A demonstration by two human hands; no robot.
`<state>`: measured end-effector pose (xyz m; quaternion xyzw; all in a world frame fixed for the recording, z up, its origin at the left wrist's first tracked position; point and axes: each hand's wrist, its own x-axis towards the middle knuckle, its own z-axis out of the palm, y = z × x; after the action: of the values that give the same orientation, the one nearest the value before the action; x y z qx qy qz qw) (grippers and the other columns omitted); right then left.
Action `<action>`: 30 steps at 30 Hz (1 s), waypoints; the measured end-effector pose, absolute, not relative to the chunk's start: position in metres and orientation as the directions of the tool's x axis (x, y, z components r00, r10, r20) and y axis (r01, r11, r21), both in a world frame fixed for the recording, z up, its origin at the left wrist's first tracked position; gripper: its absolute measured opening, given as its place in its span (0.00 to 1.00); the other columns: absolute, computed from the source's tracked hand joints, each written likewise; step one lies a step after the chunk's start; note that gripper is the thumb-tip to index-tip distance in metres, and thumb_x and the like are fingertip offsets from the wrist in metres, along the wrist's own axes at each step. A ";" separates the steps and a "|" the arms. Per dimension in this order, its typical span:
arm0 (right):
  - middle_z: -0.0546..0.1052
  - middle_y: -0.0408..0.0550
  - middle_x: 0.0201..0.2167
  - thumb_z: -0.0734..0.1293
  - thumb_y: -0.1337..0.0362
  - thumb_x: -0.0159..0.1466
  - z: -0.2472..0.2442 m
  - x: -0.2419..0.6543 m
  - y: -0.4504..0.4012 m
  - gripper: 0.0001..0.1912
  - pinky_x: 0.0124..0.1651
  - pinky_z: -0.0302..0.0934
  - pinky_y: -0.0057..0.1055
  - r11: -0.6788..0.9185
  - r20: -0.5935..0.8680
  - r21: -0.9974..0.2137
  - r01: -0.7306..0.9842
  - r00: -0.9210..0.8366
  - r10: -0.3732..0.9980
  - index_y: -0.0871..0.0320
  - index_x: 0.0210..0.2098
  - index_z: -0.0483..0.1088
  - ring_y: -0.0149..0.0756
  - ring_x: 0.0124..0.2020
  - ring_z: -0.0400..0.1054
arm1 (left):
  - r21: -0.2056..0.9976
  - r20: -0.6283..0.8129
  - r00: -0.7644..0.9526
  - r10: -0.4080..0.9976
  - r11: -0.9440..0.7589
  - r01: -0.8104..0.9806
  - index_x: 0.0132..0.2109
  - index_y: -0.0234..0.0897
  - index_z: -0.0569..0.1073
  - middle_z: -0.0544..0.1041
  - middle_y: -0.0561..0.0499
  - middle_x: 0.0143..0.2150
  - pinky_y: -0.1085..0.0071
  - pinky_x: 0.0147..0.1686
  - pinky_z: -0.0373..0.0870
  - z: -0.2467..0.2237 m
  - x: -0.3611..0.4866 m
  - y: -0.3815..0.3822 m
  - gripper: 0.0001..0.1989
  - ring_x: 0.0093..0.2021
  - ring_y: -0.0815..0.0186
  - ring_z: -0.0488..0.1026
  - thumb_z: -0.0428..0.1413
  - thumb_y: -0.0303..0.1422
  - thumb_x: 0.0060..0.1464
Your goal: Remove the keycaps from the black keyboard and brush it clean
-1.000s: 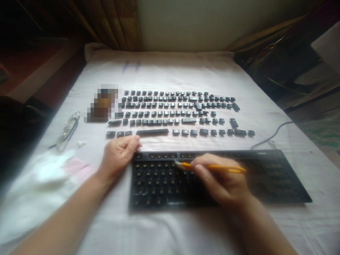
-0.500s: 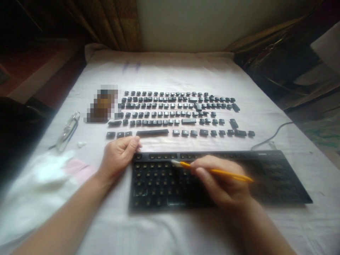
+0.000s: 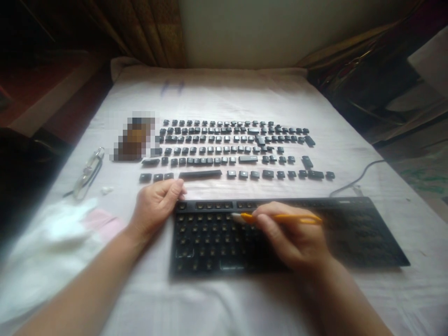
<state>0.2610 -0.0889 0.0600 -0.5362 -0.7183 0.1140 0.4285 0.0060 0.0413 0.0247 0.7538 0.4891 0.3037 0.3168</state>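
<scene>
A black keyboard (image 3: 357,238) with its keycaps off lies in front of me, bare key posts showing on its left side. Curled at its top left corner, my left hand (image 3: 154,205) is closed with the thumb along the edge. My right hand (image 3: 294,235) pinches a thin yellow brush (image 3: 248,218), held nearly level over the keyboard. Its pale bristle tip is at the upper key rows, left of the middle. Behind the keyboard, loose black keycaps (image 3: 248,159) lie in rows, among them the long space bar (image 3: 200,174). My right hand hides part of the keyboard.
Eyeglasses (image 3: 87,170) lie on the left of the pale cloth (image 3: 224,95), beyond a crumpled white cloth (image 3: 45,252) with a pink patch. A pixelated brown object (image 3: 135,140) is left of the keycaps. The cable (image 3: 357,179) runs off to the right.
The brush tip has moved slightly right along the upper key rows, and the handle's back end has risen and swung left. My left hand stays at the corner.
</scene>
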 end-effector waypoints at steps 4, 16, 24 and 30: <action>0.82 0.45 0.27 0.64 0.74 0.66 0.062 0.261 -0.089 0.09 0.31 0.74 0.26 0.408 0.492 -0.615 0.675 -0.076 0.867 0.55 0.36 0.74 0.33 0.24 0.77 | 0.773 0.136 0.329 0.934 -0.308 0.555 0.28 0.40 0.78 0.80 0.52 0.24 0.70 0.32 0.73 0.024 0.006 0.041 0.19 0.26 0.64 0.76 0.52 0.45 0.61; 0.83 0.46 0.28 0.65 0.74 0.65 0.058 0.257 -0.091 0.09 0.29 0.73 0.26 0.430 0.507 -0.660 0.616 -0.057 0.860 0.56 0.37 0.75 0.34 0.25 0.78 | 0.764 0.150 0.336 0.930 -0.324 0.558 0.28 0.40 0.78 0.79 0.53 0.23 0.70 0.31 0.72 0.023 0.006 0.042 0.19 0.26 0.65 0.77 0.52 0.44 0.61; 0.82 0.46 0.27 0.64 0.75 0.64 0.060 0.260 -0.093 0.10 0.28 0.73 0.28 0.423 0.557 -0.611 0.669 -0.015 0.830 0.55 0.36 0.74 0.35 0.24 0.78 | 0.766 0.156 0.337 0.929 -0.329 0.553 0.28 0.40 0.78 0.80 0.53 0.23 0.70 0.31 0.73 0.024 0.006 0.042 0.19 0.25 0.65 0.76 0.52 0.44 0.60; 0.82 0.44 0.27 0.64 0.75 0.65 0.057 0.260 -0.091 0.09 0.29 0.73 0.27 0.447 0.546 -0.588 0.675 -0.077 0.834 0.55 0.37 0.73 0.33 0.25 0.78 | 0.770 0.151 0.339 0.929 -0.325 0.549 0.29 0.40 0.78 0.80 0.53 0.24 0.70 0.31 0.72 0.023 0.005 0.042 0.18 0.26 0.65 0.77 0.52 0.44 0.61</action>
<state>0.2596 -0.0905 0.0573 -0.5181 -0.7281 0.0909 0.4395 0.0051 0.0420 0.0229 0.7557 0.4890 0.3025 0.3135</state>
